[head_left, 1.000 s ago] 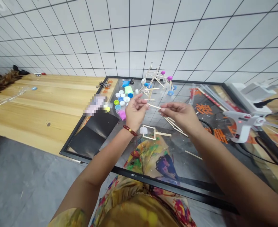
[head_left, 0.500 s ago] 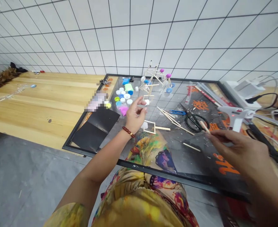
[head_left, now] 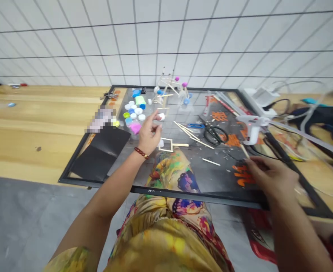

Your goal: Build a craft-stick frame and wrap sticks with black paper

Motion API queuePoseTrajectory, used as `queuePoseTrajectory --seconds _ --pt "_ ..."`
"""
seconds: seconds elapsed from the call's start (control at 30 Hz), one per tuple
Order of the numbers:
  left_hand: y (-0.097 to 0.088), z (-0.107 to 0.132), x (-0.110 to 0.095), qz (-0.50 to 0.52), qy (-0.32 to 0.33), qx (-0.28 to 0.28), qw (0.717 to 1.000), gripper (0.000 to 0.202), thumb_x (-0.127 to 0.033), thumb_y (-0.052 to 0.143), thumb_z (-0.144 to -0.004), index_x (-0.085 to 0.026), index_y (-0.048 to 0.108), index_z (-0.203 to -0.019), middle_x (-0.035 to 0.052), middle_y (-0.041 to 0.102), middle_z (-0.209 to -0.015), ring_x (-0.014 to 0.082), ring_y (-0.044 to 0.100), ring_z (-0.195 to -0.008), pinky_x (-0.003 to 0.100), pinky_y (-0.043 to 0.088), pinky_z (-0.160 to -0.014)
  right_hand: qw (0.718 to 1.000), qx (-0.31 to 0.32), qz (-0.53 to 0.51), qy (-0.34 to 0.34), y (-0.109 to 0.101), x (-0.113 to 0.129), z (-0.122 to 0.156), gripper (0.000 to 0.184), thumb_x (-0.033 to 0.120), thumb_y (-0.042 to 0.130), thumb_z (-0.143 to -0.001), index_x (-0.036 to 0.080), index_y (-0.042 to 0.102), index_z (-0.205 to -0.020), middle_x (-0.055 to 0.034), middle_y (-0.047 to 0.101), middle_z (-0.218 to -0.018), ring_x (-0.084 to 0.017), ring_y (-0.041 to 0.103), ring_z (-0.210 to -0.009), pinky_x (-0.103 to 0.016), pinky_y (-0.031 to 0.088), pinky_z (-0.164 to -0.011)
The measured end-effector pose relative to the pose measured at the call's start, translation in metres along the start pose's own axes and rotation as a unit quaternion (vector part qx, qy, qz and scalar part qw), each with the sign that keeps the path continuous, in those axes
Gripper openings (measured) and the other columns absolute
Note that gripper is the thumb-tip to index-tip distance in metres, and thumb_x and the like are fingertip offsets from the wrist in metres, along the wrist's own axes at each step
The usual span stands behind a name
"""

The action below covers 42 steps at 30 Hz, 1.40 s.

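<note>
While I'm steering this from afar, my right hand [head_left: 270, 175] is pinching a wooden craft stick [head_left: 244, 151] between its fingers [head_left: 251, 161], leaving the tip free, just below a white hot glue gun [head_left: 251, 126]. My left hand [head_left: 148, 133] is hanging open, its fingers [head_left: 156, 115] apart beside a white bottle cap [head_left: 162, 116], while loose craft sticks [head_left: 187, 131] are lying within reach between the hands.

One left hand [head_left: 148, 135], one right hand [head_left: 270, 176], one glue gun [head_left: 251, 125], and one pair of scissors [head_left: 213, 135].
</note>
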State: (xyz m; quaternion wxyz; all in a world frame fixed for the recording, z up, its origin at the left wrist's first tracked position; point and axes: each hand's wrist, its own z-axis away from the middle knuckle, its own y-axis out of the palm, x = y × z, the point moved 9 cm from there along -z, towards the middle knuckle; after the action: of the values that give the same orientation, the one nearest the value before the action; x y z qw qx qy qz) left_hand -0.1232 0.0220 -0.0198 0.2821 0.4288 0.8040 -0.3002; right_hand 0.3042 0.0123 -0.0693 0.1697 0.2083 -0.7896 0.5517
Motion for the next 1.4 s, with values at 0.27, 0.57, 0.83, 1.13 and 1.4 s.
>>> queuePoseTrajectory --seconds 0.27,0.57,0.83,1.13,1.4 --pt "-0.004 -0.003 0.0 0.006 -0.004 -0.001 1.0 0.054 -0.015 0.056 -0.088 -0.022 0.046 -0.141 0.0065 0.066 -0.116 0.0054 0.065 -0.069 0.019 0.058 -0.066 0.999 -0.036 0.038 -0.014 -0.004 0.016 -0.003 0.029 0.043 0.061 -0.083 0.019 0.077 -0.085 -0.007 0.071 -0.074 -0.02 0.063 -0.063 -0.034 0.048 -0.062" --pt "-0.006 -0.005 -0.007 0.03 0.002 -0.01 0.999 0.051 -0.016 0.059 -0.086 -0.022 0.051 -0.136 0.005 0.065 -0.111 0.0057 0.066 -0.068 0.02 0.059 -0.065 0.964 0.054 0.09 -0.246 0.021 0.112 0.018 0.023 0.035 0.056 -0.094 0.021 0.075 -0.097 -0.0083 0.074 -0.094 -0.022 0.063 -0.083 -0.035 0.047 -0.077" --pt "-0.067 -0.031 0.005 0.04 -0.013 -0.166 0.985 0.036 -0.027 0.065 -0.087 -0.023 0.059 -0.122 0.0049 0.065 -0.11 0.0097 0.068 -0.072 0.024 0.059 -0.065 0.98 0.061 0.014 -0.188 0.026 0.138 -0.014 0.01 0.024 0.055 -0.088 0.02 0.063 -0.085 -0.0057 0.068 -0.077 -0.02 0.062 -0.071 -0.032 0.044 -0.065" --pt "-0.095 -0.036 0.028 0.005 -0.064 -0.229 0.971 0.033 -0.024 0.064 -0.085 -0.02 0.061 -0.118 0.0045 0.067 -0.104 0.0096 0.066 -0.068 0.023 0.057 -0.062 0.946 0.138 -0.175 -0.234 0.052 0.208 -0.027 0.014 0.026 0.056 -0.089 0.019 0.068 -0.089 -0.005 0.073 -0.087 -0.02 0.066 -0.082 -0.033 0.048 -0.076" --pt "-0.022 -0.014 -0.017 -0.135 0.064 0.001 0.989 0.031 -0.016 0.054 -0.089 -0.019 0.064 -0.118 0.0068 0.071 -0.103 0.0134 0.068 -0.084 0.026 0.057 -0.075 0.944 0.052 0.001 -0.325 0.057 0.196 -0.005 0.021 0.025 0.048 -0.096 0.021 0.068 -0.093 -0.0071 0.071 -0.09 -0.023 0.06 -0.086 -0.037 0.036 -0.075"
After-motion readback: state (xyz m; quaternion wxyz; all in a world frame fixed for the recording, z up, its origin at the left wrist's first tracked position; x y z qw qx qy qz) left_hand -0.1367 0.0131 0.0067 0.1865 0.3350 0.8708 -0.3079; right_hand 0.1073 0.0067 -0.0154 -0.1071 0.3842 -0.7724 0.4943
